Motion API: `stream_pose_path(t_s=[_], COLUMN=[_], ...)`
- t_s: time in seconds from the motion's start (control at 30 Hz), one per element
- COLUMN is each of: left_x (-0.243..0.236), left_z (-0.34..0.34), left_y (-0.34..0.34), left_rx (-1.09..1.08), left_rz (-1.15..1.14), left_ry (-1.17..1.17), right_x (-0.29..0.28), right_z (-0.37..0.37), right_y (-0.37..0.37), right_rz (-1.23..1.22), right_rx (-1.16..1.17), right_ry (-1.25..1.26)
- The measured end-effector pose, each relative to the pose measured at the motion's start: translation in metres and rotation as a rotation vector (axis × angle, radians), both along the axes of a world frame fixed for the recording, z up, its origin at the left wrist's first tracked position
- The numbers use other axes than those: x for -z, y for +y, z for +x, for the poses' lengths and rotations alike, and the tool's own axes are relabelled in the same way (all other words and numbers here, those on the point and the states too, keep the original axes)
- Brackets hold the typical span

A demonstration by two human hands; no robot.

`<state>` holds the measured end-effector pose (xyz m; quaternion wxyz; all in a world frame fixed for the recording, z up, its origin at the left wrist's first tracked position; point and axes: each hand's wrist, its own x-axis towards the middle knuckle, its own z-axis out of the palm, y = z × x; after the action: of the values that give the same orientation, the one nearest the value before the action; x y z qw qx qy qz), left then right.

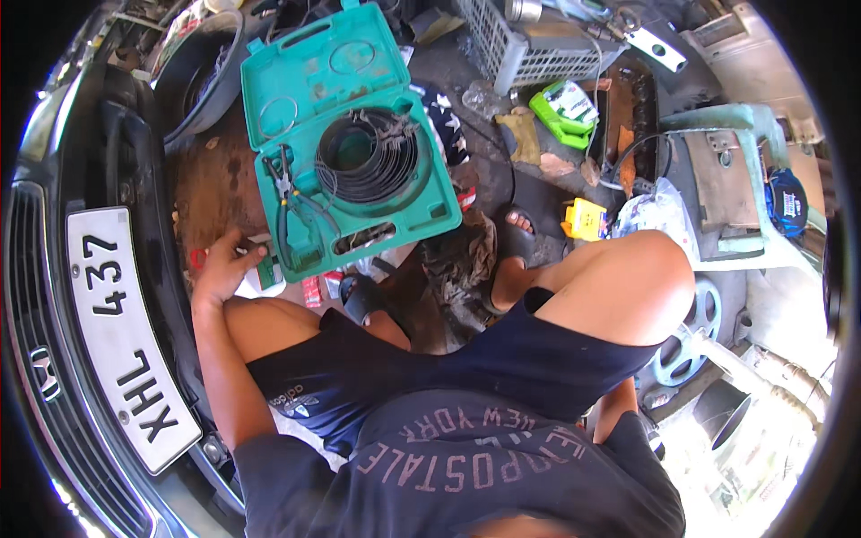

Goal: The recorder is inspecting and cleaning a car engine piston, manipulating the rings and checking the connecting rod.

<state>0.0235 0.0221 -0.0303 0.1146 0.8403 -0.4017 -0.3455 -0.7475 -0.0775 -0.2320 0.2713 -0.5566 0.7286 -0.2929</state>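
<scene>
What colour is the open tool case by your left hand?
Teal green tool case, clearest in the head view.
</scene>
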Motion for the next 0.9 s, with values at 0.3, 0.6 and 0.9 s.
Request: stream_pose_path(t_s=[0.3,0.6,0.9], left_x=[-0.011,-0.004,-0.066], left_z=[-0.014,-0.006,-0.109], left_y=[-0.004,0.014,0.003], left_rx=[0.053,0.083,0.462], left_rz=[-0.026,-0.188,-0.171], left_ry=[0.019,0.040,-0.052], right_x=[-0.016,-0.030,-0.060], right_z=[0.016,0.050,0.107], right_y=[-0.038,-0.076,-0.126], right_rz=[-0.168,-0.223,-0.214], right_rx=[0.070,0.048,-0.052], right_ry=[-0.145,-0.290,-0.398])
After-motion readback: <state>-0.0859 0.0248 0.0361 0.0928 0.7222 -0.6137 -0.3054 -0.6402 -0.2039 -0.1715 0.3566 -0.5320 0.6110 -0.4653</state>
